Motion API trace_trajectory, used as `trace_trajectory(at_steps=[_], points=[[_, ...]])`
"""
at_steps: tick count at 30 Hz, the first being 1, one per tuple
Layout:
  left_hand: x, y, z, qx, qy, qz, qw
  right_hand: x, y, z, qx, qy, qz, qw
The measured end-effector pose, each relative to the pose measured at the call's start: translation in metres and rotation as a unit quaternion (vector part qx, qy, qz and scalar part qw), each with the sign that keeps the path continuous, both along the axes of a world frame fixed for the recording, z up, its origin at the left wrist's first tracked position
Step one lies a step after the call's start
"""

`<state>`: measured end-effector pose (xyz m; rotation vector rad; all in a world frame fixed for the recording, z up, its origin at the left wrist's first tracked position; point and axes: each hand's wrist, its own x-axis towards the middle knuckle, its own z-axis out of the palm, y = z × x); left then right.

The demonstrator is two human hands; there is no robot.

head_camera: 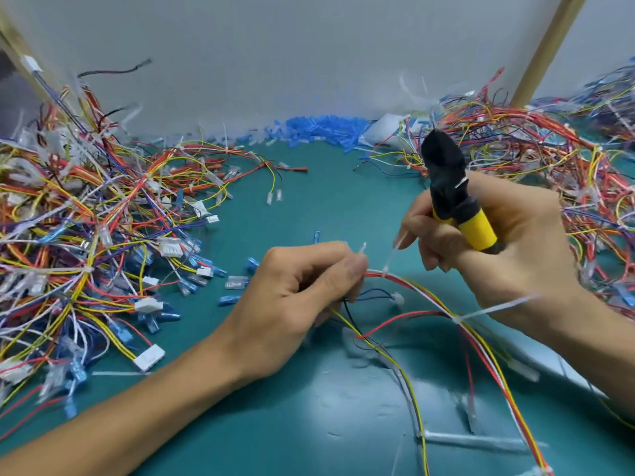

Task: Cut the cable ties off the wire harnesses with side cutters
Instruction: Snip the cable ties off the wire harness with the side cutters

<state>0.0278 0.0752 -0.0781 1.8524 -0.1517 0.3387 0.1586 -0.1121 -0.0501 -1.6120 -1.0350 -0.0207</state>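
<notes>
My left hand [309,297] pinches a wire harness [422,297] of red, white and yellow wires just above the green mat. A white cable tie [390,261] wraps the bundle right beside my left fingertips, its tail sticking up. A second white tie [494,309] sits further along the bundle, under my right wrist. My right hand [498,242] grips the side cutters [460,207] by their yellow and black handles, the black end pointing up and away. The cutter jaws are hidden from me.
A big tangle of harnesses [79,228] fills the left side, another heap [536,149] the back right. Loose blue connector sleeves [319,127] lie along the grey back wall. The green mat [326,207] lies between the piles. Cut ties and small connectors lie scattered near my hands.
</notes>
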Motion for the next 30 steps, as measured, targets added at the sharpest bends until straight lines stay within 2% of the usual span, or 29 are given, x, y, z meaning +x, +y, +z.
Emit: trace_trajectory(at_steps=[3,8,11,14,16,21,24,30], points=[[0.002,0.001,0.001,0.015,0.003,-0.006,1.000,0.000,-0.001,-0.001,0.006,-0.015,0.000,1.000],[0.000,0.001,-0.004,0.069,-0.050,0.101,0.991,0.011,-0.006,0.001,0.048,0.015,-0.021,0.998],[-0.001,0.000,-0.005,0.059,-0.085,0.159,0.982,0.021,-0.011,0.004,-0.012,0.002,-0.050,0.999],[0.000,0.002,-0.004,0.051,-0.119,0.202,0.971,0.030,-0.013,0.002,-0.149,-0.058,-0.059,0.985],[0.000,0.003,-0.004,0.073,-0.134,0.212,0.965,0.029,-0.013,0.000,-0.208,-0.081,-0.042,0.974],[0.000,0.004,-0.004,0.140,-0.171,0.225,0.949,0.018,-0.012,0.000,-0.229,-0.090,0.030,0.969],[-0.001,0.005,-0.003,0.160,-0.183,0.229,0.943,0.017,-0.012,0.002,-0.247,-0.112,0.034,0.962],[-0.001,0.005,-0.004,0.187,-0.192,0.232,0.935,0.019,-0.016,0.003,-0.249,-0.099,0.051,0.962]])
